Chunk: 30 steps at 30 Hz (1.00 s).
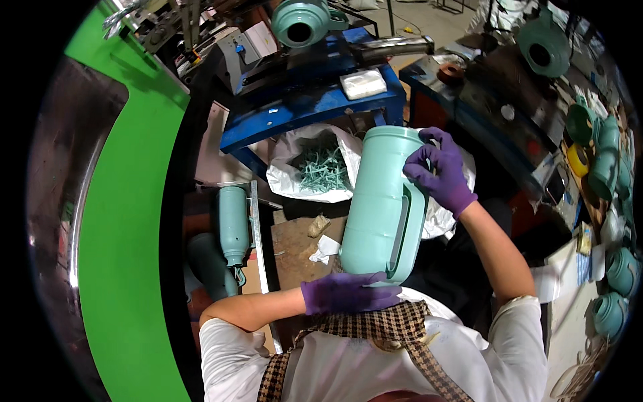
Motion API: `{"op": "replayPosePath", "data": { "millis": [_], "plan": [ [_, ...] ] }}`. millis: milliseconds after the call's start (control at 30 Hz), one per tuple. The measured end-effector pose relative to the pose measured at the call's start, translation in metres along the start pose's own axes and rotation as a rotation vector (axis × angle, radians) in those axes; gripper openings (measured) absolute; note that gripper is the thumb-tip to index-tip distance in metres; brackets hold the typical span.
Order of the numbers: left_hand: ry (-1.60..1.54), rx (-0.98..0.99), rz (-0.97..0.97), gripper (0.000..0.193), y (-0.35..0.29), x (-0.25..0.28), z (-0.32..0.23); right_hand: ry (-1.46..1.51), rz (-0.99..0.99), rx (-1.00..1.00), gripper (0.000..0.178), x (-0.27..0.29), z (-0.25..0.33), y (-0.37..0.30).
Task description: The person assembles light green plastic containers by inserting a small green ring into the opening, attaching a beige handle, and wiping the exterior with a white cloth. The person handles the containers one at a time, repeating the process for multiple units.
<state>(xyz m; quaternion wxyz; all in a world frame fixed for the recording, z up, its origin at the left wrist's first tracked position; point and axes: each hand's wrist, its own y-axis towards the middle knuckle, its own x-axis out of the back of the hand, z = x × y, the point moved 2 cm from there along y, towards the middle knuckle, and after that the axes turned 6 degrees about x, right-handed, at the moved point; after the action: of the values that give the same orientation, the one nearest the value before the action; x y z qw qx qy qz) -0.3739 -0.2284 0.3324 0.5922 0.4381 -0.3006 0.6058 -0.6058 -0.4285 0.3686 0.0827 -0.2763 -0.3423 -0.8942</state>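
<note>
While the teal jug (375,204) is held tilted before the torso, its base is supported by the left hand (349,293), fingers extended; its rim end is met by the curled right hand (442,173), pinch cannot be told.

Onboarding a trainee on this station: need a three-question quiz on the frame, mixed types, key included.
1. Which hand is at the lower end, in this view, of the large teal jug?
2. True or false: the white sack holds teal scraps.
3. The bench under the white packet is: A) green B) blue C) orange

Key: 1. The left hand. 2. True. 3. B.
</note>
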Motion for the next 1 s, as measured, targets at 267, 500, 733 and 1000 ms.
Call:
{"op": "replayPosePath", "data": {
  "millis": [267, 500, 733, 1000],
  "plan": [
    [-0.554, 0.942, -0.219, 0.057, -0.075, 0.05, -0.015, 0.297, -0.132, -0.146, 0.074, -0.043, -0.026, -0.002],
    [-1.055, 1.835, -0.617, 0.111, -0.088, 0.008, -0.075, 0.254, -0.047, 0.259, 0.056, -0.119, 0.044, 0.092],
    [-1.213, 1.916, -1.428, 0.08, -0.105, 0.038, -0.037, -0.707, -0.099, 0.152, 0.046, -0.092, 0.005, 0.305],
    [-0.905, 1.846, -1.308, 0.084, -0.156, 0.125, 0.069, -0.215, -0.397, 0.821, 0.03, 0.024, 0.08, 0.015]
  ]
}}
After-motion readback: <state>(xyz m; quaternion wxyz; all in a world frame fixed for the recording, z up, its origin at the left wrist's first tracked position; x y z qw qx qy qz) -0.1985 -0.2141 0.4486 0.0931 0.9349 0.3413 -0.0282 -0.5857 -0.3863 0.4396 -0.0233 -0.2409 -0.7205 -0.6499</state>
